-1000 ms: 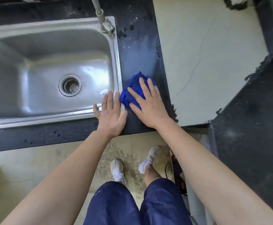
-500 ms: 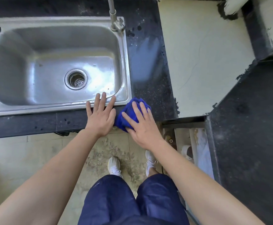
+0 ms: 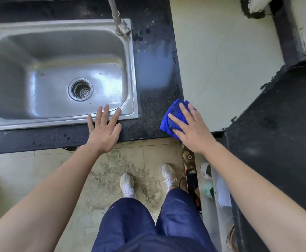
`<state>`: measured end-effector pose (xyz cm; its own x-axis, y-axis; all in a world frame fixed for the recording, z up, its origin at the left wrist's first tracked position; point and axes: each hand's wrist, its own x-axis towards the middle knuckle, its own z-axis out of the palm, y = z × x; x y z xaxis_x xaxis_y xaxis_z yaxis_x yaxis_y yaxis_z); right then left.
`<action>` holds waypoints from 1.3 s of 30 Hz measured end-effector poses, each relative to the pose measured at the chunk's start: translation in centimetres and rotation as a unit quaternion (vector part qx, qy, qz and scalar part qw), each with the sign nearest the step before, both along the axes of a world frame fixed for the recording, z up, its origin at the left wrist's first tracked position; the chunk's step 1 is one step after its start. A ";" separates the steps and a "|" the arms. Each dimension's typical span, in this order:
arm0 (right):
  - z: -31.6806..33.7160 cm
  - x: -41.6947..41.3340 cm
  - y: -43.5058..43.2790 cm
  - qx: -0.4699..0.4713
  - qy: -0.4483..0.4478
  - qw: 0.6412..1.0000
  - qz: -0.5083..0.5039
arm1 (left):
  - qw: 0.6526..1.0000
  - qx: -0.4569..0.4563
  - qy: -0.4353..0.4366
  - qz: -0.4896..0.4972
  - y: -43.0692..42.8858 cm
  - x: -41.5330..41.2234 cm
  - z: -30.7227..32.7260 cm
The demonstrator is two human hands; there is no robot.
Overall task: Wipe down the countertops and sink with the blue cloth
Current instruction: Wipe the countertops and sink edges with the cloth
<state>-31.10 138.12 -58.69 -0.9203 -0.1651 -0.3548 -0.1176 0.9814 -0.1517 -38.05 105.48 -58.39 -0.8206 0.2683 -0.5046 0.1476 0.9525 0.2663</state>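
Here the right hand (image 3: 194, 131), grip wide, presses the cloth (image 3: 165, 125) on the desk (image 3: 152, 99) at the right; the left hand (image 3: 103, 131), grip wide too, touches the sink (image 3: 39, 57).

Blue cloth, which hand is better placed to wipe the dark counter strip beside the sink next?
Right. The right hand presses the bunched blue cloth at the speckled black counter edge; the left hand rests bare by the steel sink.
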 end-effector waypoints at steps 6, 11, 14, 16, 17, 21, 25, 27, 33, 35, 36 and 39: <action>0.3 -0.2 -1.0 -0.026 -0.011 1.000 0.011 | 0.998 -0.026 -0.036 0.045 1.1 -0.1 1.0; 0.9 -2.6 -1.9 -0.047 -0.034 0.998 0.036 | 0.995 -0.050 -0.053 0.072 2.3 -0.6 1.0; 1.0 -4.9 -5.1 -0.047 -0.045 0.996 0.053 | 0.993 -0.063 -0.075 0.068 2.3 -1.1 1.1; 0.9 -7.1 -7.0 -0.042 -0.050 0.996 0.067 | 0.993 -0.063 -0.078 0.066 2.2 -1.2 1.2; 0.9 -8.5 -7.5 -0.041 -0.050 0.996 0.068 | 0.993 -0.060 -0.077 0.066 2.1 -1.2 1.3; 0.8 -14.7 -6.4 -0.010 -0.042 0.997 0.059 | 0.997 -0.052 -0.044 0.043 2.2 -1.9 0.9; 1.3 -18.7 -3.5 0.001 -0.047 0.998 -0.033 | 0.999 -0.003 -0.034 0.003 3.0 -4.3 0.9; 0.9 -18.0 -2.7 0.002 -0.029 0.995 -0.098 | 0.999 0.022 -0.024 0.002 3.6 -6.2 0.8; -0.6 -14.9 -5.2 0.009 0.002 0.971 -0.240 | 0.997 0.063 0.028 -0.035 5.9 -12.5 -0.5; -0.5 -15.5 -4.7 0.007 -0.009 0.976 -0.219 | 0.996 0.070 0.040 -0.038 7.0 -14.1 -1.1; -0.4 -15.9 -4.3 0.004 -0.015 0.978 -0.207 | 0.996 0.071 0.047 -0.035 7.7 -14.8 -1.5; -0.2 -19.1 -3.6 -0.007 -0.015 0.986 -0.167 | 0.995 0.067 0.076 -0.017 10.1 -16.0 -2.4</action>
<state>-50.18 134.52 -58.85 -0.9131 0.1396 -0.3831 0.2163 0.9623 -0.1648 -54.02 115.55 -60.78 -0.8740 0.3529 -0.3341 0.2264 0.9041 0.3624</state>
